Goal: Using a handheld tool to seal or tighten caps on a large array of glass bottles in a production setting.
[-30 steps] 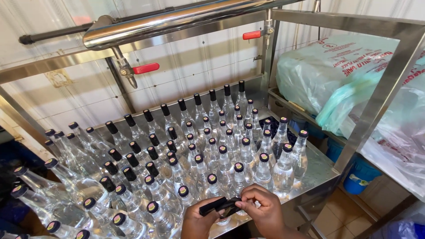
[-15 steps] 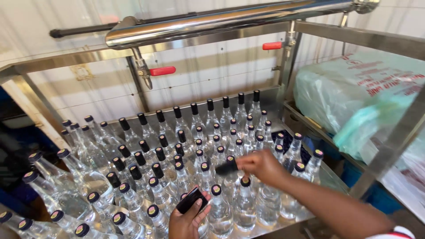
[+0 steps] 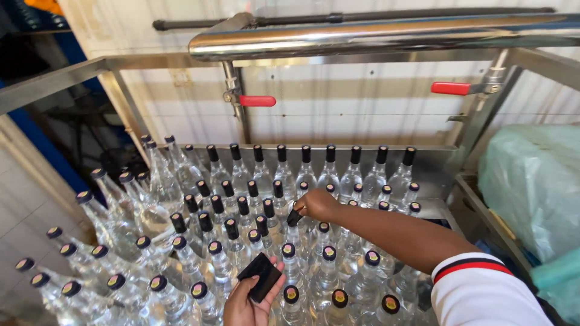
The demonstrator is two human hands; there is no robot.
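The right hand (image 3: 315,204) reached out over the middle of the crowd of clear glass bottles (image 3: 326,274) on the steel counter (image 3: 436,175), its fingers pinched shut on one black shrink sleeve (image 3: 294,217) and lowering it toward a bottle neck there. The left hand (image 3: 248,302), low at the near edge, was cupped around a flat stack of black sleeves (image 3: 261,276), thumb and fingers closed on it. Judging by the necks, the work looked roughly half done: the far row against the back wall and a band of bottles left of centre wore tall black sleeves over their caps, while the nearest rows and most of the bottles at the left edge showed only short caps with bare coloured tops, so those seemed left to do. A steel pipe (image 3: 386,36) with red-handled valves (image 3: 257,101) ran overhead, and green plastic-wrapped bundles (image 3: 531,181) sat to the right.
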